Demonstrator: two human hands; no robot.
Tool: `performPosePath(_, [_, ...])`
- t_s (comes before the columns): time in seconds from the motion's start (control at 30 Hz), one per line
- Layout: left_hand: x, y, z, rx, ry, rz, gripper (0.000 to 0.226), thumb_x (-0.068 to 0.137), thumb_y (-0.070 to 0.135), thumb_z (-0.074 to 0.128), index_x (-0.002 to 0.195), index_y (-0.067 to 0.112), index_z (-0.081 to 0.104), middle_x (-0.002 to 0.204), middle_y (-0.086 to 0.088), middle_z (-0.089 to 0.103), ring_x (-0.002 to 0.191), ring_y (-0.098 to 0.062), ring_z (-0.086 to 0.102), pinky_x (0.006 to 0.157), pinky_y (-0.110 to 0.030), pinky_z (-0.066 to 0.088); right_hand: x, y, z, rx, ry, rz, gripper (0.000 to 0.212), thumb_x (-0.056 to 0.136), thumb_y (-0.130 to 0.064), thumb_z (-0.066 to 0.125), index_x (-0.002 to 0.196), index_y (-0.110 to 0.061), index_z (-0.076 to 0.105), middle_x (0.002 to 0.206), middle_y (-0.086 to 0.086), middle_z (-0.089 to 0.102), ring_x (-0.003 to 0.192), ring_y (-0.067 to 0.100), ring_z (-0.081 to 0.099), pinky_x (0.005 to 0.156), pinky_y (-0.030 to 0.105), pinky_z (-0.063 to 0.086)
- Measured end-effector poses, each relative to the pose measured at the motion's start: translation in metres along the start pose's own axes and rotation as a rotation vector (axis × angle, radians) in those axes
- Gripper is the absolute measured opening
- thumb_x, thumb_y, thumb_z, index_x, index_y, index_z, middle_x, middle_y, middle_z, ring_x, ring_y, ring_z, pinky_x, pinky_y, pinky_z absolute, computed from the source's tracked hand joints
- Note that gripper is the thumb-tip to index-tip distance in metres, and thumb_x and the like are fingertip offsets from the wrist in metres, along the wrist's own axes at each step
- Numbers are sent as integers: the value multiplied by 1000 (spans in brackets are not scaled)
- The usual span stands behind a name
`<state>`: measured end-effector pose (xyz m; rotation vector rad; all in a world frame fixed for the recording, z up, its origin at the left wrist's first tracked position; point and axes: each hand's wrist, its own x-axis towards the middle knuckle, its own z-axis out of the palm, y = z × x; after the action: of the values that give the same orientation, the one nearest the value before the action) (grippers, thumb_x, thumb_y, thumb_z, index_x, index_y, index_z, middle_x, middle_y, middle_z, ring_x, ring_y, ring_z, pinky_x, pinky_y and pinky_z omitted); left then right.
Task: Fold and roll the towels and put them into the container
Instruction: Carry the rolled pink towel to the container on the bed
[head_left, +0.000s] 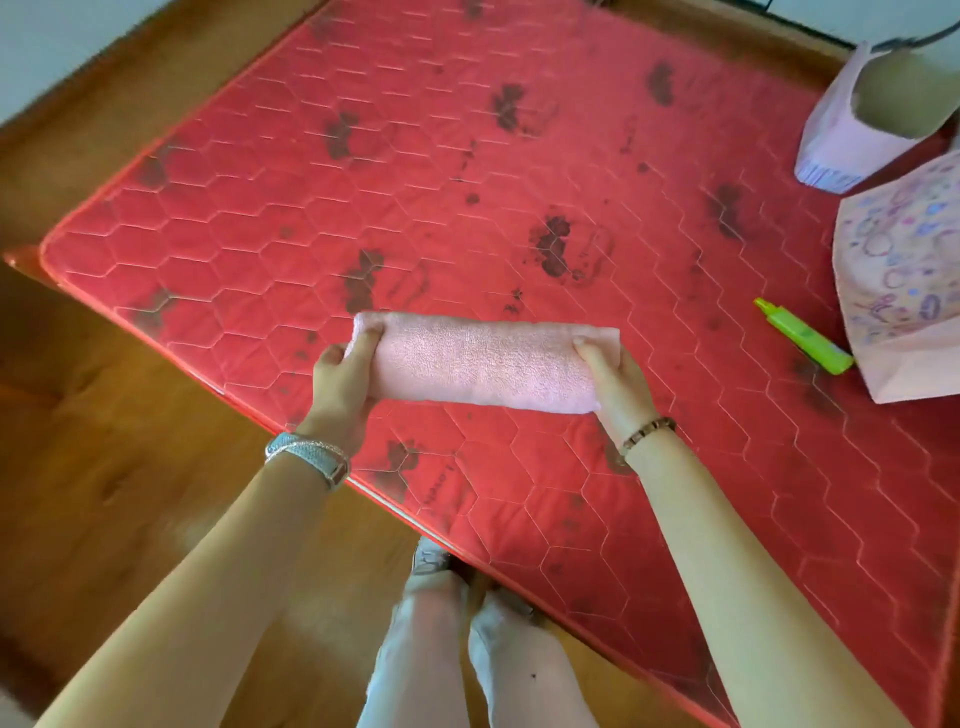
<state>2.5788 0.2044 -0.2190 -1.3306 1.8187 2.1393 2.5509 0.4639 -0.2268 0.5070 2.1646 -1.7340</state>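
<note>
**Holding the rolled towel by both ends**

The pink towel (478, 364) is rolled into a thick cylinder. It spans the gap between the two hands and lies crosswise in front of the person. The left hand (343, 371) grips its left end, thumb on top and fingers curled beneath. The right hand (615, 376) grips the right end the same way, thumb pressed on the top of the roll. Each end pokes out just past its thumb. The roll sits over the near edge of the red quilted mattress (363, 156); whether it rests there or is lifted cannot be told. Out beyond the right hand lies a green bottle (805, 338), with a patterned paper bag (904, 291) just past it. Well beyond both, far from the grip, stands the pink container (841, 140), with something tan and blurred inside it.
</note>
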Motion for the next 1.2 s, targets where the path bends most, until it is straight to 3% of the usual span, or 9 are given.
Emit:
performPosePath(0.13, [-42, 40, -42, -55, 40, 6, 34, 93, 42, 63, 107, 12, 55, 121, -9, 62, 113, -25, 62, 86, -38, 57, -43, -61, 16, -6, -64, -83, 45, 70, -55, 62, 105, -27, 66, 113, -1, 69, 111, 20, 63, 102, 46, 48])
performPosePath(0.27, [-75, 66, -81, -121, 46, 18, 35, 94, 43, 61, 108, 11, 55, 115, -7, 64, 114, -26, 63, 96, -43, 55, -75, -103, 30, -42, -118, -180, 23, 92, -37, 60, 110, -22, 65, 109, -5, 67, 114, 18, 61, 95, 33, 48])
performPosePath(0.5, [-102, 92, -149, -207, 60, 83, 46, 96, 40, 59, 123, 3, 54, 122, -12, 64, 101, -20, 67, 56, -23, 57, -119, -142, 72, -94, -180, -245, 13, 88, -43, 61, 95, -33, 66, 110, -8, 69, 112, 15, 63, 103, 40, 48])
performPosePath(0.6, [-105, 98, -187, -215, 93, 89, 50, 95, 38, 60, 127, 1, 54, 123, -13, 66, 108, -23, 67, 65, -27, 58, -136, -150, 103, -85, -209, -262, 7, 93, -35, 59, 92, -31, 66, 104, -7, 69, 111, 17, 63, 101, 39, 49])
performPosePath(0.73, [-106, 106, -246, -225, 121, 118, 47, 95, 39, 60, 124, 3, 56, 117, -10, 69, 103, -18, 69, 66, -24, 57, -162, -156, 153, -74, -267, -255, 24, 79, -48, 61, 94, -30, 68, 107, -4, 71, 108, 17, 65, 96, 37, 52])
performPosePath(0.9, [-107, 114, -320, -195, 128, 157, 50, 92, 44, 61, 125, 6, 57, 125, -12, 66, 112, -21, 67, 90, -34, 57, -189, -157, 211, -42, -355, -245, 9, 96, -33, 56, 97, -29, 64, 106, -5, 68, 105, 16, 64, 78, 27, 52])
performPosePath(1.0, [-108, 121, -355, -210, 145, 172, 43, 94, 44, 60, 120, 9, 57, 125, -10, 64, 114, -21, 65, 92, -34, 55, -201, -163, 243, -18, -369, -239, 10, 97, -30, 57, 92, -28, 65, 99, -7, 68, 101, 16, 64, 73, 26, 51])
performPosePath(1.1, [-105, 130, -392, -207, 150, 200, 51, 93, 48, 60, 126, 9, 56, 127, -10, 64, 115, -21, 65, 93, -35, 55, -211, -175, 276, -26, -397, -235, 9, 93, -36, 61, 96, -29, 66, 105, -4, 69, 107, 19, 65, 84, 35, 56])
performPosePath(1.2, [-106, 142, -417, -194, 137, 226, 56, 91, 52, 61, 129, 11, 56, 129, -9, 64, 117, -19, 64, 91, -34, 56, -216, -189, 299, -28, -413, -251, 39, 74, -56, 66, 103, -30, 68, 114, -2, 70, 111, 19, 65, 99, 46, 52])
